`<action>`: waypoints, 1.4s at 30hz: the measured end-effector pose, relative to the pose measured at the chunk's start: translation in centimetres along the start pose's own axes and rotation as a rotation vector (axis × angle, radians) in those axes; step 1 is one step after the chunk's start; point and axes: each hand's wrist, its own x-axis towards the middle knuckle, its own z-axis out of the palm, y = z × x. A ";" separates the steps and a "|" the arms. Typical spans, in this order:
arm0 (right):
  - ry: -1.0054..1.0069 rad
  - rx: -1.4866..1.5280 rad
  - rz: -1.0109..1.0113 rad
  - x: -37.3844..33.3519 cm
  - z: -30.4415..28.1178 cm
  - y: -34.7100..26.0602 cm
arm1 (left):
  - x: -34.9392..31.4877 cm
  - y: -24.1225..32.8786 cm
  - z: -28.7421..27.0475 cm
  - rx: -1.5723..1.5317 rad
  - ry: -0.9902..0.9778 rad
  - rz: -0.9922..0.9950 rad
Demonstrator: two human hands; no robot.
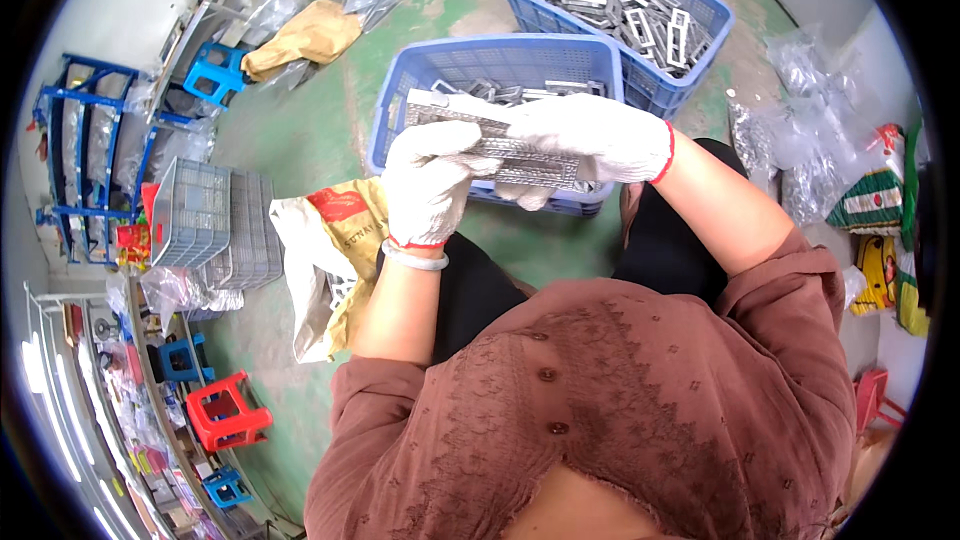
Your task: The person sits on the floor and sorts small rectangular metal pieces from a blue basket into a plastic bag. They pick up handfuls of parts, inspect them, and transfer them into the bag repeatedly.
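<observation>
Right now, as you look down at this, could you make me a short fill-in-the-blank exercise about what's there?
1. The left hand and the right hand wear ____ gloves.
2. The stack of grey pieces is held by ____ hands.
3. The pale bangle circles the ____ wrist.
4. The nearer crate and the farther crate are coloured ____.

Missing words: white; both; left; blue.

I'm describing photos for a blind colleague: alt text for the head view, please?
White-gloved left hand and right hand hold ribbed grey parts by a blue basket of grey pieces. Another basket, heaped with grey frames, stands beyond on green floor.
</observation>
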 end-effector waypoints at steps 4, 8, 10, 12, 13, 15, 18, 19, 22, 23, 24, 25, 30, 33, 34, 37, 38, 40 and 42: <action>0.279 -0.579 -0.110 1.1 0.6 -0.3 | -0.7 0.7 -1.2 0.130 0.000 0.010; 0.258 -0.804 -0.282 0.8 -0.7 -0.6 | -0.7 0.6 -1.1 0.239 0.065 -0.019; 0.291 -0.903 -0.228 0.1 -1.4 -0.8 | -0.6 0.5 -0.8 0.190 0.098 -0.094; 0.285 -0.952 -0.223 -0.4 -2.4 -0.7 | -0.6 0.5 -1.3 0.191 0.199 -0.228; 0.330 -0.858 -0.181 -0.7 -2.4 -0.7 | -0.6 0.3 -1.5 0.190 0.249 -0.296; 0.409 -0.671 -0.097 -1.0 -2.1 -0.8 | -0.6 -0.1 -1.8 0.204 0.296 -0.298; 0.407 -0.607 -0.093 -1.4 -2.1 -0.9 | -0.6 -0.5 -2.8 0.155 0.366 -0.351; 0.401 -0.588 -0.076 -1.5 -2.1 -1.0 | -0.6 -0.7 -2.9 0.118 0.368 -0.362; 0.366 -0.549 -0.122 -1.5 -2.3 -0.5 | 0.0 -0.4 -2.6 0.010 0.246 -0.441; 0.341 -0.525 -0.124 -1.5 -2.5 -0.3 | 0.0 -0.2 -2.4 0.013 0.240 -0.428; 0.315 -0.500 -0.125 -1.5 -2.7 -0.1 | 0.0 -0.1 -2.3 0.016 0.236 -0.414; 0.288 -0.475 -0.127 -1.5 -2.8 0.0 | -0.1 0.0 -2.2 0.020 0.231 -0.401; 0.259 -0.412 -0.132 -1.1 -2.7 0.6 | -0.7 0.4 -1.6 0.091 0.198 -0.380; 0.228 -0.382 -0.164 -1.1 -2.6 0.8 | -1.0 0.3 -0.9 0.162 0.270 -0.357; 0.238 -0.392 -0.165 -1.1 -2.5 0.8 | -1.0 0.1 -1.3 0.157 0.254 -0.368; 0.293 -0.436 -0.157 -1.2 -2.3 0.7 | -0.9 -0.2 -1.6 0.147 0.227 -0.372; 0.313 -0.441 -0.150 -1.2 -2.1 0.7 | -1.0 -0.2 -1.4 0.152 0.241 -0.360; 0.344 -0.439 -0.115 -1.2 -1.7 0.3 | -1.0 0.0 -0.7 0.162 0.269 -0.334; 0.367 -0.492 -0.060 -1.1 -0.9 -0.2 | -1.1 0.2 -0.7 0.143 0.266 -0.311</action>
